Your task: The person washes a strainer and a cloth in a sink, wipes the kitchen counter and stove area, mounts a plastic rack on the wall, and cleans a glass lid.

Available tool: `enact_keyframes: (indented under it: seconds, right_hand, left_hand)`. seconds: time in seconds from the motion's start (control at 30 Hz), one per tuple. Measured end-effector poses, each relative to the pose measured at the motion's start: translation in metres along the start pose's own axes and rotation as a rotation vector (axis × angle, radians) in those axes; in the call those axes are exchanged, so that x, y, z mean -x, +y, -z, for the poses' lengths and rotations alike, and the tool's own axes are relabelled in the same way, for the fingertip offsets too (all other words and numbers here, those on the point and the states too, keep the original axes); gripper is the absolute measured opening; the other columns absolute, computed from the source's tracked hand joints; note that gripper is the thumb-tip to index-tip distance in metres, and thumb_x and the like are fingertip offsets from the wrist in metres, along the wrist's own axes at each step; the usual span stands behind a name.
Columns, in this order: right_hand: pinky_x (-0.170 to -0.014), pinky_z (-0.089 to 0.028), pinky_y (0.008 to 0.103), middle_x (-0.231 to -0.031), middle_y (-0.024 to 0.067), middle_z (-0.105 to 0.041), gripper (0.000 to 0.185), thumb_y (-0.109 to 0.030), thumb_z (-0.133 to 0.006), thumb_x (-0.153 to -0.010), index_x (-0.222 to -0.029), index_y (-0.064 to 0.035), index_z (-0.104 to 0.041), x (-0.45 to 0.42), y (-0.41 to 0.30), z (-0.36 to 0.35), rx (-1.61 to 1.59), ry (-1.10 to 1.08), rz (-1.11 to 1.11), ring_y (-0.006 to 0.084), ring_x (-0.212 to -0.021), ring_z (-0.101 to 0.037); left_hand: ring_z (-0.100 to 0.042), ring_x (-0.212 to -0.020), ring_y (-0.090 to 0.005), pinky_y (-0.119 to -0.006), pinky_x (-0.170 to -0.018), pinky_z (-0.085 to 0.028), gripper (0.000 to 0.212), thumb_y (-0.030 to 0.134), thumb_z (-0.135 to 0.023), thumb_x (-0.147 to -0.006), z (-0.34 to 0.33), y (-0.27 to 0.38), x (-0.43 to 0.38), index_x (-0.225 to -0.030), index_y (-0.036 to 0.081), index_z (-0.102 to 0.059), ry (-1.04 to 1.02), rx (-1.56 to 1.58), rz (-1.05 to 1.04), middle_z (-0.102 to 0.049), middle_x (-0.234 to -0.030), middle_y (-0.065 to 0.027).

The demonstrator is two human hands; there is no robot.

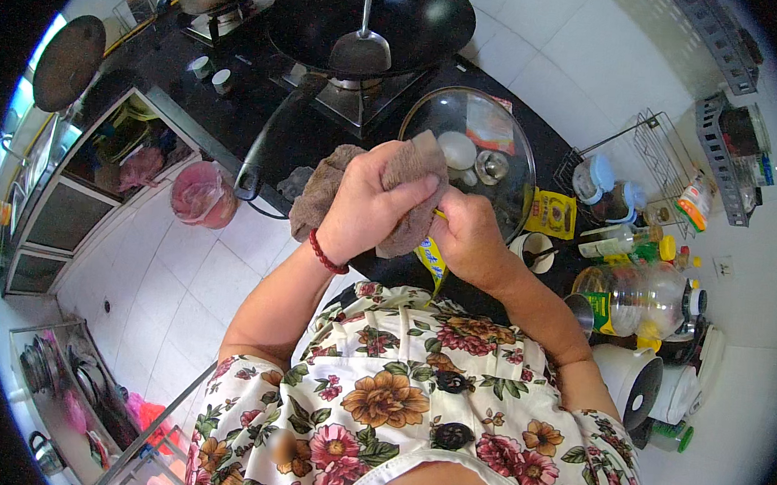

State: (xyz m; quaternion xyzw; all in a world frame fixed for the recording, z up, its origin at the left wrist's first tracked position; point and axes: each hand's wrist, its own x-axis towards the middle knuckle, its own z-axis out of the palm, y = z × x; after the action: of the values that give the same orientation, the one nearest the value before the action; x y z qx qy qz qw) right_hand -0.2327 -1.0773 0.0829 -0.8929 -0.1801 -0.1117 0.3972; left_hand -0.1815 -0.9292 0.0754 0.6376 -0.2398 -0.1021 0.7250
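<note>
My left hand (371,197) is closed around a brown cloth (416,207), whose folds hang out on both sides of the fingers. Close beside it, my right hand (473,238) has its fingers curled by the cloth's edge, at a small yellow item; what exactly it pinches is partly hidden. Under the hands a yellow seasoning packet (432,262) shows. Behind them a glass lid (462,106) with a metal knob lies on the black counter. Further back a black wok (431,16) sits on the gas stove, with a metal spatula (361,51) in it.
The wok's handle (278,133) juts towards me at the left. Right of the lid are a yellow packet (553,213), a white cup (535,251), lidded jars (594,178) and a large oil bottle (628,298). A pink bin (204,194) stands on the tiled floor.
</note>
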Motion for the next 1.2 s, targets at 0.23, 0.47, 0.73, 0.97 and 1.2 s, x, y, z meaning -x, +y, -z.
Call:
enact_keyframes:
  seconds: [0.23,0.47,0.73,0.97,1.2]
  right_hand:
    - [-0.059,-0.045,0.0371,-0.074,0.0214,-0.058,0.013,0.000,-0.054,-0.074,-0.086,0.0030,-0.053,-0.002,-0.003,0.006,0.030,-0.095,-0.041,0.0379,-0.072,-0.059]
    - [-0.055,-0.041,0.0454,-0.068,0.0240,-0.052,0.010,-0.002,-0.055,-0.071,-0.078,0.0011,-0.049,-0.005,-0.005,0.011,-0.045,0.013,-0.044,0.0427,-0.070,-0.053]
    - [-0.056,-0.042,0.0453,-0.069,0.0246,-0.052,0.010,-0.003,-0.054,-0.071,-0.075,0.0012,-0.046,0.000,0.005,0.000,-0.009,-0.030,-0.034,0.0428,-0.070,-0.053]
    - [-0.059,-0.046,0.0335,-0.070,0.0135,-0.059,0.033,0.001,-0.053,-0.072,-0.104,0.0003,-0.053,-0.008,0.003,0.006,-0.239,0.154,-0.074,0.0229,-0.064,-0.060]
    - [-0.082,-0.042,0.0236,-0.098,0.0036,-0.056,0.051,0.006,-0.047,-0.071,-0.121,-0.0042,-0.045,-0.016,0.007,0.023,-0.678,-0.104,-0.323,0.0088,-0.091,-0.053]
  left_hand:
    - [-0.056,-0.077,-0.0091,-0.024,-0.069,-0.047,0.020,0.006,-0.059,-0.080,0.006,-0.004,-0.007,-0.099,-0.002,-0.056,-0.003,0.293,0.121,-0.061,-0.086,-0.0044]
    - [-0.058,-0.078,-0.0117,-0.026,-0.073,-0.048,0.026,0.006,-0.059,-0.081,0.007,-0.002,-0.007,-0.106,0.001,-0.052,-0.037,0.507,0.123,-0.060,-0.090,-0.0038]
    - [-0.054,-0.077,-0.0078,-0.024,-0.069,-0.046,0.021,0.002,-0.058,-0.080,0.005,0.009,-0.026,-0.100,-0.003,-0.055,-0.148,-0.076,0.095,-0.060,-0.088,-0.0036]
    - [-0.059,-0.079,-0.0131,-0.028,-0.070,-0.050,0.017,0.006,-0.055,-0.083,0.008,0.002,-0.023,-0.099,-0.001,-0.056,0.151,0.632,0.183,-0.061,-0.090,-0.0062]
    - [-0.061,-0.079,-0.0170,-0.031,-0.071,-0.051,0.014,0.009,-0.051,-0.087,0.013,-0.001,-0.015,-0.099,0.003,-0.055,0.241,0.779,0.111,-0.061,-0.090,-0.0076]
